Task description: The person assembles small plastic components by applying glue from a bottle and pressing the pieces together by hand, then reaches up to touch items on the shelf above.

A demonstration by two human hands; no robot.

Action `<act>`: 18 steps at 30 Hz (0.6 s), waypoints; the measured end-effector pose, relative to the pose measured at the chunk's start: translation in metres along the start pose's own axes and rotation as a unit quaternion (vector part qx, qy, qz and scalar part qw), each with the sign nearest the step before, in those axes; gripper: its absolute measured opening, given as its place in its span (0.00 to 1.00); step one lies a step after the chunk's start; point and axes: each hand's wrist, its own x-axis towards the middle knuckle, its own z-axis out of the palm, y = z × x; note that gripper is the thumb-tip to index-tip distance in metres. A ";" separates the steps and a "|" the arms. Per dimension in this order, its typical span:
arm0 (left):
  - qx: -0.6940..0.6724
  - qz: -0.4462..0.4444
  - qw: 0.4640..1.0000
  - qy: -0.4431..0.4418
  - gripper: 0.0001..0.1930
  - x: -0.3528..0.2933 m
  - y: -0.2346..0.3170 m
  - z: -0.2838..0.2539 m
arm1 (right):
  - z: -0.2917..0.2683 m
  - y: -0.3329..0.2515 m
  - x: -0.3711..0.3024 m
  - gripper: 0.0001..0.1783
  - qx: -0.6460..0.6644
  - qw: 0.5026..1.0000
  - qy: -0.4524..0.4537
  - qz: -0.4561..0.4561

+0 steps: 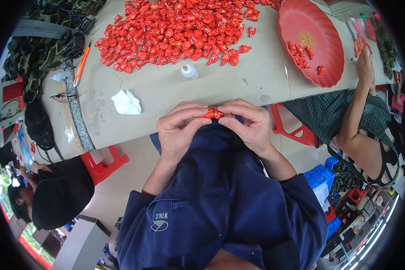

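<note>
A small glossy red plastic piece [212, 113] is held at the table's near edge, in front of my body. My left hand [177, 130] pinches its left end between thumb and fingers. At its other end, my right hand [252, 126] grips it the same way. A dark line crosses the piece between my fingertips; the ends are hidden. Beyond my hands lies a big heap of similar red pieces [175, 33]. A small white bottle with a narrow tip [189, 72] stands before the heap, and a crumpled white tissue [126, 102] lies nearer on the left.
A red scalloped tray [330, 58] with several red pieces sits at right. An orange utility knife [81, 65] lies at left, near dark green parts [36, 56]. Co-workers sit on both sides. Red stools [297, 130] and blue crates [318, 175] stand below table height.
</note>
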 end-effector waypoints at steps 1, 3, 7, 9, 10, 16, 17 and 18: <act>0.043 0.038 0.998 -0.006 0.10 0.000 -0.002 -0.001 | 0.000 0.000 0.000 0.12 0.000 1.000 0.001 0.000; 0.086 0.076 0.993 -0.012 0.10 0.001 -0.004 -0.002 | 0.000 0.001 0.000 0.12 -0.013 1.000 0.006 -0.019; 0.118 0.090 0.989 -0.006 0.10 0.000 -0.006 -0.001 | 0.000 0.002 0.000 0.11 -0.045 0.998 0.010 -0.037; 0.118 0.092 0.989 -0.008 0.10 0.000 -0.006 -0.001 | 0.000 0.003 0.000 0.11 -0.043 0.998 0.011 -0.042; 0.122 0.102 0.987 -0.013 0.10 0.000 -0.006 -0.001 | -0.001 0.003 0.000 0.11 -0.043 0.998 0.011 -0.042; 0.151 0.160 0.975 -0.035 0.10 -0.001 -0.009 -0.003 | -0.002 0.002 -0.001 0.11 -0.058 0.996 -0.004 -0.072; 0.161 0.178 0.970 -0.046 0.10 0.000 -0.010 -0.004 | -0.002 0.001 -0.002 0.11 -0.045 0.997 0.002 -0.062; 0.160 0.179 0.970 -0.048 0.10 0.000 -0.010 -0.003 | -0.002 0.001 -0.003 0.11 -0.033 0.998 0.008 -0.053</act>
